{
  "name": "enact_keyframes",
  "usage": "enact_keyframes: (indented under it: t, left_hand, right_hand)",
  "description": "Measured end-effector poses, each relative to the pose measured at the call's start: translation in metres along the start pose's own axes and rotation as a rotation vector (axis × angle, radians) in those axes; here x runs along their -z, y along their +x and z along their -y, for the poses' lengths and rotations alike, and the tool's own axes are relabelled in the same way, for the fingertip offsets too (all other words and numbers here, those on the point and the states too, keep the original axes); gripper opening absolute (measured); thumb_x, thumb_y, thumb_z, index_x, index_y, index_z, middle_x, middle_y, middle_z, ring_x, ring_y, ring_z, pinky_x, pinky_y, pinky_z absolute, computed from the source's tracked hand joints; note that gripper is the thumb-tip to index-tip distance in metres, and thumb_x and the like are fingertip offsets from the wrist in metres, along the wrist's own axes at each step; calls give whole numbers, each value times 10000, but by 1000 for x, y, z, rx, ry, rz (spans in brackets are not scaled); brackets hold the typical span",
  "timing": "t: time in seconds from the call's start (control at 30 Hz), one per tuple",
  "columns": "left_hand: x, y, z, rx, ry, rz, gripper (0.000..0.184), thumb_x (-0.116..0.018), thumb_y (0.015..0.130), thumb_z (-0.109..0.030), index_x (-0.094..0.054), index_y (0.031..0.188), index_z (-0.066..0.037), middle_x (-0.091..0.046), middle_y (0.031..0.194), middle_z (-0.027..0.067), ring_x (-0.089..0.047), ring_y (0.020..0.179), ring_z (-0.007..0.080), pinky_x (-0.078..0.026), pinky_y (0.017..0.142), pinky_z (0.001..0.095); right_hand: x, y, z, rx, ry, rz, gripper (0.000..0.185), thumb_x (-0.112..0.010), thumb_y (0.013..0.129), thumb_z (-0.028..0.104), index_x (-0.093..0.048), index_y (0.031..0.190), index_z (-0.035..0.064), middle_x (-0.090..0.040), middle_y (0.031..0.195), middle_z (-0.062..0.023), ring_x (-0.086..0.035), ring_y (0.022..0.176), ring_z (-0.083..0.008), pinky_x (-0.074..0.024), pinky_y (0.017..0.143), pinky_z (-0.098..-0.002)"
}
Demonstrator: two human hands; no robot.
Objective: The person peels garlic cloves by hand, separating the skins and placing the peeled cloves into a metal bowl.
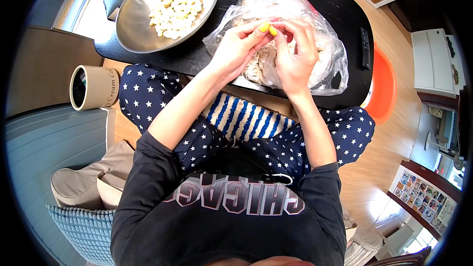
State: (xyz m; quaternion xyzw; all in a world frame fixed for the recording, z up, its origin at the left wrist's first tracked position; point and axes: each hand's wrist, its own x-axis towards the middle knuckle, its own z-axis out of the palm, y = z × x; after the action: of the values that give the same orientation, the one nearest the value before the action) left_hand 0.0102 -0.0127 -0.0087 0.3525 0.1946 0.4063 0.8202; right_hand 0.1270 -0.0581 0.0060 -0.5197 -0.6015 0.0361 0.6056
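Note:
Both hands meet above a clear plastic bag [327, 69], which lies on the black table with pale, papery pieces like garlic skins [253, 71] inside. My left hand [239, 44] comes in from the left, fingers closed in a pinch. My right hand [298, 54] is pinched against it, the two thumbs side by side with bright yellow nails. Whatever small thing sits between the fingertips is hidden. To the left stands a wide steel bowl [133, 22], tilted in view, holding a heap of pale peeled cloves [177, 12] that look like garlic.
The black table [197, 59] has a curved edge above my crossed legs. A dark remote control [364, 48] lies at its right side, beside an orange tub [384, 86] on the floor. A beige bin [96, 87] stands at left. A striped cloth [246, 118] lies between my legs.

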Motion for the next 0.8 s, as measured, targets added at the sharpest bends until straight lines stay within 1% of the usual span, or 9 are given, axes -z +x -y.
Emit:
enact_keyframes:
  t: [0.13,0.2,0.23,0.33,0.4,0.43,0.53,0.67,0.8]
  left_hand:
    - [-1,-1,-2,-3,-24,20,322,-512,882,-82,-486,1174,53,-517,1171,141,-525,1052,165,-438,931,253]
    - [-3,-1,-3,16,-28,22,312,-506,889,-100,-491,1168,39,-535,1120,93,-527,1018,118,-441,901,213]
    - [-3,-1,-3,17,-27,23,312,-506,889,-100,-491,1168,39,-535,1120,93,-527,1018,118,-441,901,213]
    - [1,2,-4,44,-86,-3,332,-503,895,-134,-480,1171,48,-538,1111,96,-520,1025,121,-445,887,223]
    - [5,3,-7,72,-146,-29,345,-496,902,-177,-481,1159,52,-540,1097,95,-516,1021,123,-451,869,237]
    - [6,4,-9,57,-132,-41,342,-483,910,-205,-493,1135,53,-555,1054,93,-540,976,137,-460,852,238]
    - [16,9,-16,-13,-64,-62,342,-482,911,-225,-504,1113,51,-570,1020,96,-560,940,153,-467,829,224]
    - [13,7,-24,-19,22,-141,344,-486,909,-235,-508,1096,53,-579,1019,114,-575,942,173,-470,824,222]
    - [16,8,-18,-47,49,-92,318,-491,906,-211,-527,1081,53,-587,1021,117,-583,931,181,-472,826,228]
  right_hand:
    - [2,1,-2,3,11,34,175,-611,705,-78,-578,858,0,-559,850,-95,-554,776,-211,-465,654,-274]
    - [2,1,-6,65,-44,56,150,-609,739,-65,-584,868,7,-553,865,-77,-550,760,-149,-451,648,-246]
    - [3,2,-6,65,-45,54,150,-609,739,-65,-584,868,7,-553,865,-77,-550,760,-149,-451,648,-246]
    - [5,4,-7,129,-109,90,153,-604,735,-70,-572,861,11,-545,866,-84,-548,777,-173,-449,654,-260]
    - [5,6,-9,268,-117,157,186,-612,697,-60,-557,856,20,-531,861,-99,-501,826,-256,-425,717,-323]
    - [5,6,-8,269,-116,158,186,-612,697,-60,-557,856,20,-531,861,-99,-501,826,-256,-425,717,-323]
    - [6,3,-6,278,-130,218,197,-622,688,-56,-557,855,25,-530,870,-102,-504,828,-254,-424,721,-323]
    - [11,4,-13,90,-100,173,201,-586,720,-53,-549,900,29,-534,869,-113,-527,820,-249,-444,689,-308]
    - [15,4,-22,-106,-97,192,183,-532,767,-49,-538,938,16,-574,830,-137,-581,765,-249,-465,668,-297]
